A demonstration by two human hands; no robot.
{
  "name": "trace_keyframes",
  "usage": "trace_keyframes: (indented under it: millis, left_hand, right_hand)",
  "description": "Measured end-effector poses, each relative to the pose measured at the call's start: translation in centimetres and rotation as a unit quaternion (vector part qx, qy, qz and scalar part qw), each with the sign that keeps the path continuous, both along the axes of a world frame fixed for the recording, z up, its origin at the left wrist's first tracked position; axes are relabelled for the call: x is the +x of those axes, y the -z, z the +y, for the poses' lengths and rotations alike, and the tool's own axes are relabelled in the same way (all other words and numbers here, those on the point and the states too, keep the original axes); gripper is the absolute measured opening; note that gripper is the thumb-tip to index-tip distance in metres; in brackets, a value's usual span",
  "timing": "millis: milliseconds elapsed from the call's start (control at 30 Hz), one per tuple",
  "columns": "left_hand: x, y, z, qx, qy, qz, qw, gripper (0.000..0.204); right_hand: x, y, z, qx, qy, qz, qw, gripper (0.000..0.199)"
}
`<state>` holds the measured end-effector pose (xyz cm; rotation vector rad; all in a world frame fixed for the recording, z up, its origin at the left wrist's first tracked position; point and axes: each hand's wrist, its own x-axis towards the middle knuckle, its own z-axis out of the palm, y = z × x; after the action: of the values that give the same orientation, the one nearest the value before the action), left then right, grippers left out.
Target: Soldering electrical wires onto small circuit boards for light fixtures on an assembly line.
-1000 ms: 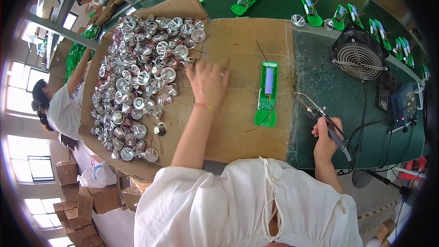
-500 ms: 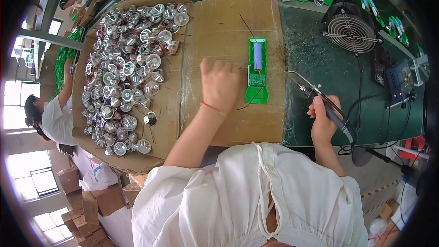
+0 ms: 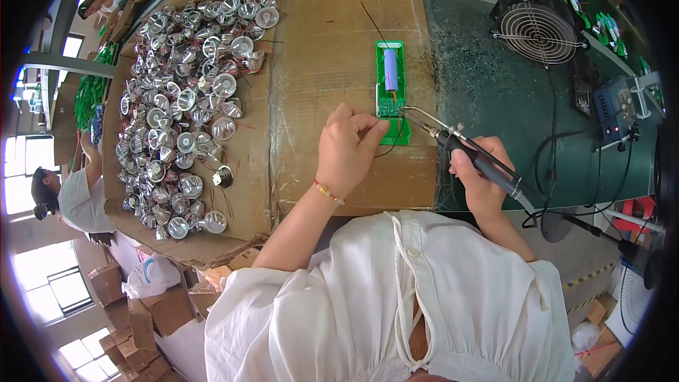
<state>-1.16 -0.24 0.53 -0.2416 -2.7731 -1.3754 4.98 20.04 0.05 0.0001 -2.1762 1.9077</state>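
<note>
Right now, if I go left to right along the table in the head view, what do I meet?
Pile of shiny reflectors, left hand, green casing with a purple battery, right hand holding a soldering iron, round fan grille, blue box.

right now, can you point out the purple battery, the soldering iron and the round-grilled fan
Purple battery (image 3: 390,71): head view, middle of its cylindrical body.
Soldering iron (image 3: 496,173): head view, on its dark handle.
Round-grilled fan (image 3: 542,33): head view, centre of its grille.
</note>
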Motion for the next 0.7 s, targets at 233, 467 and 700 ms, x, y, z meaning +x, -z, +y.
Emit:
trace_keyframes:
  millis: [233, 467, 700]
  left_hand:
    - [-0.4, 0.1, 0.7, -0.009, -0.026, -0.023, 0.999, 0.015]
    - [-0.5, 0.2, 1.1, -0.023, -0.040, -0.005, 0.999, 0.016]
    - [-0.8, 0.0, 0.9, -0.009, -0.031, -0.018, 0.999, 0.017]
  right_hand:
    - [-0.4, -0.3, -0.8, -0.039, 0.021, -0.010, 0.999, 0.015]
    - [-0.8, 0.0, -1.0, -0.055, 0.021, -0.006, 0.998, 0.014]
    - [-0.7, 0.0, -0.8, -0.001, 0.025, 0.016, 1.000, 0.016]
